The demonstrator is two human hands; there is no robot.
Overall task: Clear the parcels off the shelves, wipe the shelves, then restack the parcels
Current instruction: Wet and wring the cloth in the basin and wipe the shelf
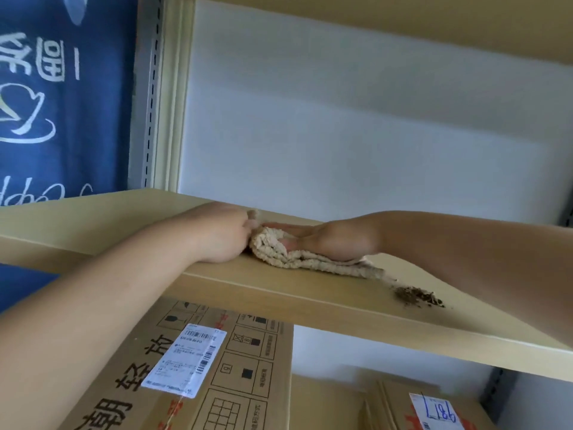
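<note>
On the cleared upper shelf (279,293), my right hand (335,240) presses the cloth (297,259) flat, fingers straight; my left hand (223,234) pinches its edge. Dirt (418,297) remains; boxes (217,367) below, I judge, await clearing.

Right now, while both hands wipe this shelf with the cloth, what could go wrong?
1. The dirt pile lies near the front edge of the shelf; a careless sweep may push it onto the cardboard boxes below.
2. The cloth is bunched under the right hand, beside the left hand, so it may smear dirt instead of gathering it.
</note>
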